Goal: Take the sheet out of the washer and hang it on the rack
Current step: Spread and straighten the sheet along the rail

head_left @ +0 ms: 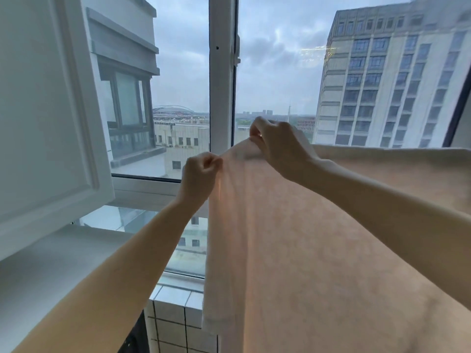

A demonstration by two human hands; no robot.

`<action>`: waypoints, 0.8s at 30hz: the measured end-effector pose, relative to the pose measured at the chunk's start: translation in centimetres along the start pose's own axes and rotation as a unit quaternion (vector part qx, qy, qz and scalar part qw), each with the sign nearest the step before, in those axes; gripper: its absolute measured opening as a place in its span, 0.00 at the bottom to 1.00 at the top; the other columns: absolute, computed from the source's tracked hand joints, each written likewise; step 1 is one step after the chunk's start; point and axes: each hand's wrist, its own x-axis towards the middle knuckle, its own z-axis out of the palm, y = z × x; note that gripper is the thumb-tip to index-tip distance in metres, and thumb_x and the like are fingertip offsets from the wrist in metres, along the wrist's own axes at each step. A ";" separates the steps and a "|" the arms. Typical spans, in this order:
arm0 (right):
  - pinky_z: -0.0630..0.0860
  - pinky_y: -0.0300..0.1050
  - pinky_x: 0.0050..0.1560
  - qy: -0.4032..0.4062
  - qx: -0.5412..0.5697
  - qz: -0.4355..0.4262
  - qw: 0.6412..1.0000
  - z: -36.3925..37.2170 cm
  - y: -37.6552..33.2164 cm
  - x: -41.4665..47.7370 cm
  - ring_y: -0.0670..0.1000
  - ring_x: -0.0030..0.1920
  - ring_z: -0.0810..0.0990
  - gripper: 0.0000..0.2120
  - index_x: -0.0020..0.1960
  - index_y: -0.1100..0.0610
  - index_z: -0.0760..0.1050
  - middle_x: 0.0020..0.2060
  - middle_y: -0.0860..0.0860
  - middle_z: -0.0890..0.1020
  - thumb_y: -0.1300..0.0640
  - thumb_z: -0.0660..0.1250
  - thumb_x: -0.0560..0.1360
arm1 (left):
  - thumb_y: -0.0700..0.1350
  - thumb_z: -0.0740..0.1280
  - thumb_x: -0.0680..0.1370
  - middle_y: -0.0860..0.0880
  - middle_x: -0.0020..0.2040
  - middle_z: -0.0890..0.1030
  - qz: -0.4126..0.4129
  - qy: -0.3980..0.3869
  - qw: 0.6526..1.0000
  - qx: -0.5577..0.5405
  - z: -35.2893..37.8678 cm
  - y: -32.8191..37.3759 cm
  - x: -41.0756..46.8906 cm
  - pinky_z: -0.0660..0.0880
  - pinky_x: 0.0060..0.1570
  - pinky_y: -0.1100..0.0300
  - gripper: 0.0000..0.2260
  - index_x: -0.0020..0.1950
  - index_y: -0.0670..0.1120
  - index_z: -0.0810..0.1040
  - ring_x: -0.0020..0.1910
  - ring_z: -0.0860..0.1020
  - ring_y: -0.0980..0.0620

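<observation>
Currently: one sheet (305, 250), pale peach, is held up in front of the window (221, 72). It spreads from centre to the right edge and hangs below the frame. Whether its top edge rests on anything, I cannot tell.

Two hands, both on the sheet's upper left corner:
- Left hand (201, 171): fingers curled, pinching the left edge.
- Right hand (279, 142): fingers bent over the top edge, gripping it, near the left hand.

One white cabinet door (46, 110) stands open at left. One white-tiled ledge (175, 310) sits below the sill. Outside: overcast sky and one tall grey block (395, 80) at right.

Window (221, 72), towers (382, 85) beyond (perhaps offices)
</observation>
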 end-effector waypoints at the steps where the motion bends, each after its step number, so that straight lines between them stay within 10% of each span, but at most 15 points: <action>1: 0.76 0.47 0.39 0.003 0.002 -0.005 1.000 0.0 0.1 -0.1 0.54 0.36 0.78 0.06 0.50 0.57 0.73 0.40 0.51 0.82 0.54 0.62 0.80 | 0.39 0.65 0.78 0.49 0.29 0.75 0.000 0.035 0.999 -0.022 -0.2 0.0 0.3 0.67 0.27 0.70 0.09 0.39 0.39 0.80 0.24 0.69 0.62; 14: 0.78 0.47 0.39 -0.099 0.006 0.038 0.994 -1.5 2.4 -2.5 0.51 0.36 0.79 0.09 0.47 0.52 0.75 0.37 0.49 0.81 0.46 0.65 0.76 | 0.44 0.65 0.79 0.55 0.47 0.83 0.105 -0.014 0.992 0.070 0.6 3.2 -0.5 0.74 0.41 0.72 0.08 0.56 0.47 0.82 0.41 0.80 0.61; 24: 0.79 0.50 0.40 -0.109 -0.036 0.027 0.993 -5.9 5.7 -5.4 0.51 0.39 0.81 0.07 0.51 0.52 0.74 0.41 0.48 0.83 0.50 0.62 0.79 | 0.50 0.55 0.84 0.48 0.58 0.82 0.263 -0.062 0.910 0.315 5.7 6.8 -1.7 0.71 0.63 0.46 0.16 0.67 0.48 0.76 0.54 0.80 0.46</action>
